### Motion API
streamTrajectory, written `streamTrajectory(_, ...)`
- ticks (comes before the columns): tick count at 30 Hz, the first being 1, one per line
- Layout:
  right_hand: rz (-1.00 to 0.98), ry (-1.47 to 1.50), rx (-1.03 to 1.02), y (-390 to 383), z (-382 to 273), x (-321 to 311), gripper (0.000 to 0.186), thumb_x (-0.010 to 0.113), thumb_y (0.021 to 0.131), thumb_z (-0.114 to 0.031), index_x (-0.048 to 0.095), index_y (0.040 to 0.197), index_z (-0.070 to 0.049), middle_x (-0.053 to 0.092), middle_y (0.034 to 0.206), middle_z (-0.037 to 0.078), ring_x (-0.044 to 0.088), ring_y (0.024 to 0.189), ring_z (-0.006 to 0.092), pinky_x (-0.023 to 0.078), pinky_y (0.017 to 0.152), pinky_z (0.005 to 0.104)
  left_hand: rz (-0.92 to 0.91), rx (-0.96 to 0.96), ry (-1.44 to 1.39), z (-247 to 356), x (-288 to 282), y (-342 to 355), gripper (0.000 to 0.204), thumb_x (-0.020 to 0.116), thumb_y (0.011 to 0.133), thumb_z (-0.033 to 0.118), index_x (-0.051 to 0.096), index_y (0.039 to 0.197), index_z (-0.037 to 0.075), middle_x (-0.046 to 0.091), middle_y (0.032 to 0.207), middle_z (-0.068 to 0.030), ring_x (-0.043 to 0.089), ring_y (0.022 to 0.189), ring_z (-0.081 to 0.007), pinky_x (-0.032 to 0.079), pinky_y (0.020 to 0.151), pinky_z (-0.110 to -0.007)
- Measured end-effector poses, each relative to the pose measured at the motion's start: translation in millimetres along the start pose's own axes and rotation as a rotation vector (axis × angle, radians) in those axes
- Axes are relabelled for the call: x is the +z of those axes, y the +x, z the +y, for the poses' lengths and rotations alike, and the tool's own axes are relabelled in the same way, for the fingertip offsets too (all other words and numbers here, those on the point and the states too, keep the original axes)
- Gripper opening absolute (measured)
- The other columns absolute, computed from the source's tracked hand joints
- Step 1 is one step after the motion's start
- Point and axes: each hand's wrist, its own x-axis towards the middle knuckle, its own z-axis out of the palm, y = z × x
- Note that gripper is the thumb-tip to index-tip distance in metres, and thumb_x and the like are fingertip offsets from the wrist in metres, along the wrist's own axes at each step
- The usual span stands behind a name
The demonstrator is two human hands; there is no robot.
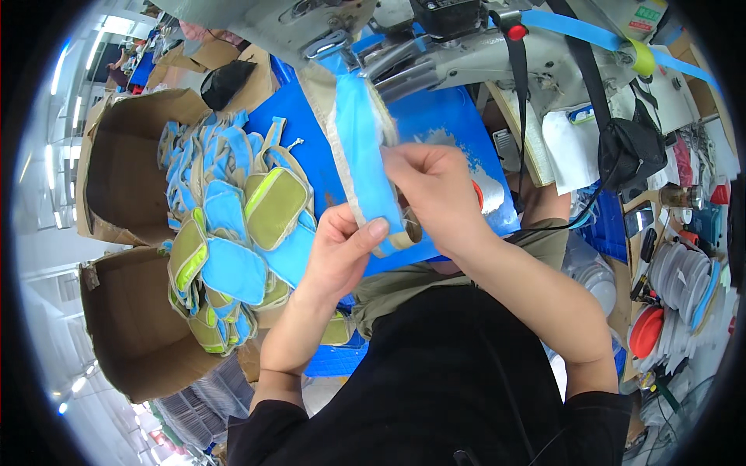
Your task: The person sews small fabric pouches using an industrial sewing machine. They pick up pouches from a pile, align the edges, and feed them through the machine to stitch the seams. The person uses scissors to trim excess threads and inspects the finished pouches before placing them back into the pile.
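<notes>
A long blue fabric strip with beige edges [364,155] runs down from the metal presser foot [332,48] of a grey sewing machine [466,66]. My left hand [346,250] pinches the strip's lower end between thumb and fingers. Higher up, on the strip's right side, my right hand [432,185] has its thumb and fingers closed on the edge. Below my hands the strip folds into a beige-edged loop. Under it lies a worn blue work surface [291,124]. Part of a reel with a red centre and silvery rim [489,194] shows behind my right wrist.
To the left hangs a heap of blue, beige and olive sewn pieces [233,268], beside two open cardboard boxes [148,101]. A blue tape [571,23] crosses the machine's top. On the right are a black pouch [633,151], white paper [566,155] and several pale rolls [674,276].
</notes>
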Motion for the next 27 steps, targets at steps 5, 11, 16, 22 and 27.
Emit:
streamTrajectory(5, 0.184, -0.380, -0.265, 6, -3, 0, 0.019, 0.081, 0.084, -0.017, 0.071, 0.089, -0.002, 0.066, 0.073, 0.005, 0.061, 0.064, 0.0140, 0.047, 0.058, 0.0287, 0.010, 0.007, 0.011, 0, 3, 2, 0.021, 0.073, 0.097, 0.014, 0.073, 0.113, 0.000, 0.076, 0.105, -0.0074, 0.070, 0.095, -0.0122, 0.054, 0.087, -0.029)
streamTrajectory(11, 0.246, -0.736, -0.869, 22, -12, -8, 0.031, 0.083, 0.071, -0.008, 0.073, 0.100, -0.011, 0.064, 0.110, 0.007, 0.064, 0.094, 0.0232, 0.051, 0.078, 0.0350, 0.021, -0.006, 0.017, -1, 3, 1, 0.019, 0.072, 0.097, 0.013, 0.074, 0.112, 0.000, 0.076, 0.103, -0.0066, 0.070, 0.092, -0.0113, 0.054, 0.082, -0.027)
streamTrajectory(16, 0.157, -0.993, -0.980, 25, -21, -12, 0.032, 0.079, 0.076, -0.011, 0.076, 0.107, -0.014, 0.063, 0.122, 0.009, 0.064, 0.105, 0.0261, 0.050, 0.087, 0.0395, 0.028, 0.034, 0.037, 3, 7, 0, 0.019, 0.073, 0.097, 0.013, 0.074, 0.111, 0.001, 0.076, 0.101, -0.0067, 0.070, 0.089, -0.0112, 0.055, 0.078, -0.026)
streamTrajectory(22, 0.007, -1.044, -0.823, 25, -24, -13, 0.021, 0.071, 0.085, -0.019, 0.075, 0.104, -0.011, 0.065, 0.118, 0.009, 0.061, 0.108, 0.0290, 0.045, 0.084, 0.0442, -0.008, 0.015, 0.063, 6, 9, 4, 0.019, 0.074, 0.097, 0.014, 0.074, 0.111, 0.002, 0.076, 0.102, -0.0059, 0.070, 0.088, -0.0104, 0.055, 0.073, -0.024)
streamTrajectory(27, -0.037, -0.707, -0.594, 17, -25, -15, 0.025, 0.069, 0.091, -0.023, 0.074, 0.109, -0.007, 0.064, 0.114, 0.013, 0.062, 0.105, 0.0334, 0.048, 0.084, 0.0456, -0.073, 0.001, 0.135, 1, -2, 8, 0.026, 0.072, 0.098, 0.016, 0.070, 0.119, 0.001, 0.075, 0.108, -0.0065, 0.070, 0.093, -0.0106, 0.056, 0.076, -0.026)
